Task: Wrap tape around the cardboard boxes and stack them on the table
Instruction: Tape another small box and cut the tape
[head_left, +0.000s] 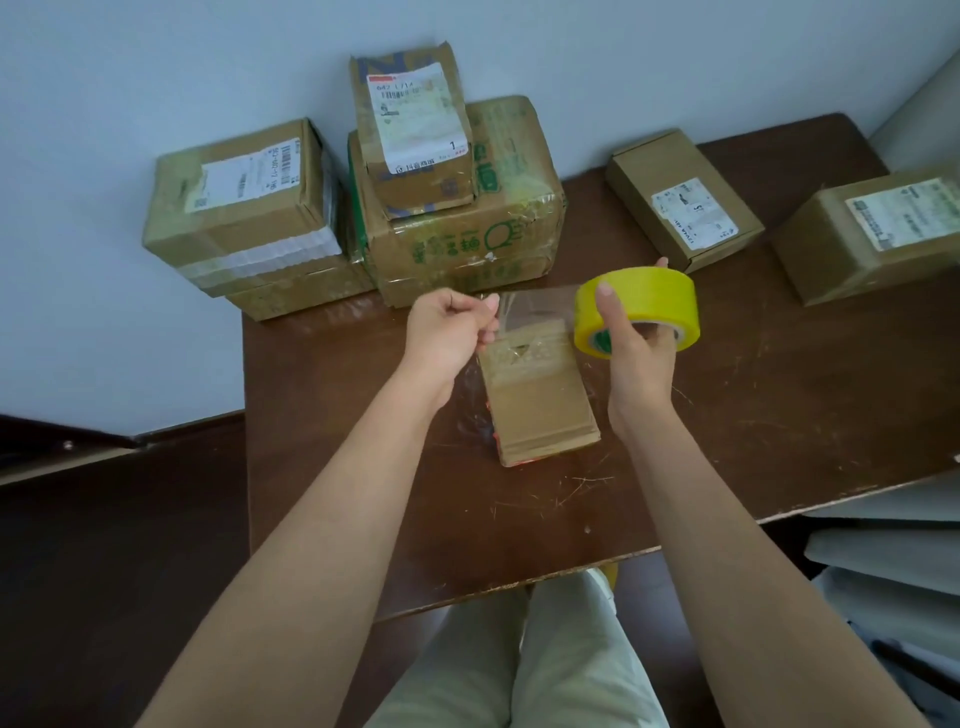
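A small flat cardboard box (540, 400) lies on the brown table (363, 467) in front of me, with clear tape across its far half. My right hand (631, 353) grips a yellow tape roll (649, 301) above the box's right side. A clear strip of tape (540, 306) runs left from the roll to my left hand (449, 332), which pinches its free end above the box's far left corner. At the back stand stacked boxes: a large green-printed box (467, 228) with a smaller labelled box (410, 130) on top.
Two more stacked boxes (244, 208) stand at the table's far left corner against the wall. Two single boxes, one (680, 200) and another (872, 234), sit at the back right. The table's near edge is just above my knees. Dark floor lies to the left.
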